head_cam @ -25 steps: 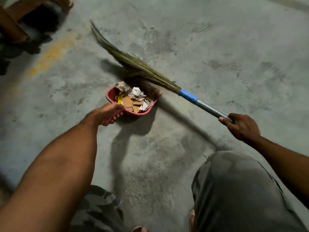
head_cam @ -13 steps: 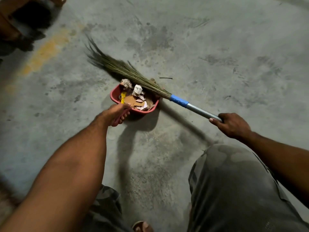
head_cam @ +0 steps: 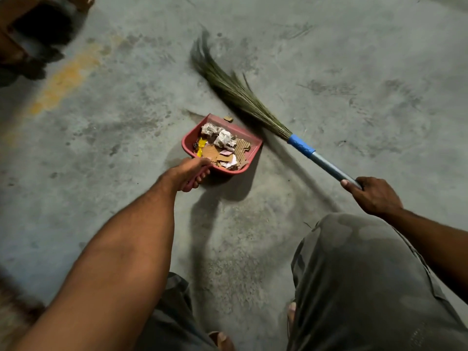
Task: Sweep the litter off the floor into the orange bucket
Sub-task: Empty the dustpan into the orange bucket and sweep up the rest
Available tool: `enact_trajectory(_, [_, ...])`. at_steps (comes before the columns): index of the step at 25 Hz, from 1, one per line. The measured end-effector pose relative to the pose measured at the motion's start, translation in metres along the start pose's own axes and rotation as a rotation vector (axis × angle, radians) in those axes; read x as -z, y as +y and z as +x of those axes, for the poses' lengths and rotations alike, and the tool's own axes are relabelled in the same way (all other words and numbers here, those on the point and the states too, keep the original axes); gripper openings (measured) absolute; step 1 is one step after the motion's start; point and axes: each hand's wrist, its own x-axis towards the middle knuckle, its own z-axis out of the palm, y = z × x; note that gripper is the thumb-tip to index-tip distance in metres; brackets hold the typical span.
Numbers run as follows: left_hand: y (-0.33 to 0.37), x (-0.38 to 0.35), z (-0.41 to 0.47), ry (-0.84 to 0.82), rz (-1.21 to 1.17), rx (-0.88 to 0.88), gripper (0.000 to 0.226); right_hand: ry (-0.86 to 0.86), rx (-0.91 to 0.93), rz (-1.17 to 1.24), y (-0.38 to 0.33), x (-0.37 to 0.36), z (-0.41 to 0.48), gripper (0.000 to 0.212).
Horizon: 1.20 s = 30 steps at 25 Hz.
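**A:** As you scan from the far left, what comes first?

**B:** A blurred brown wooden thing (head_cam: pixel 15 44) in the upper corner, then a yellow paint smear (head_cam: pixel 68 77) on the concrete floor (head_cam: pixel 114 148). Open concrete stretches from there to the pan.

**A:** And the litter?

**B:** Crumpled paper and cardboard litter (head_cam: pixel 222 148) lies heaped in the red dustpan (head_cam: pixel 187 145), just ahead of the left hand (head_cam: pixel 187 173), whose fingers curl round the pan's handle. One cardboard scrap (head_cam: pixel 228 118) sits on the floor at the pan's open lip.

**A:** Further right?

**B:** The broom (head_cam: pixel 238 97) slants just beside the pan's right edge. The right hand (head_cam: pixel 374 196) grips its metal handle, well apart from the litter. More open concrete lies beyond the bristles.
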Motion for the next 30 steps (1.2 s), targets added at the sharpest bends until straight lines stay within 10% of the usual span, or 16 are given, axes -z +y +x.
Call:
enact_trajectory(9, [0.007,-0.022,-0.038,0.188,-0.156,-0.050,0.035,-0.108,0.025,0.030,0.005,0.023,-0.086,0.054])
enact_trajectory(30, [0.215,-0.019,-0.550,0.281,-0.323,-0.132,0.033,-0.111,-0.186,0.669,-0.068,0.452,-0.406,0.062])
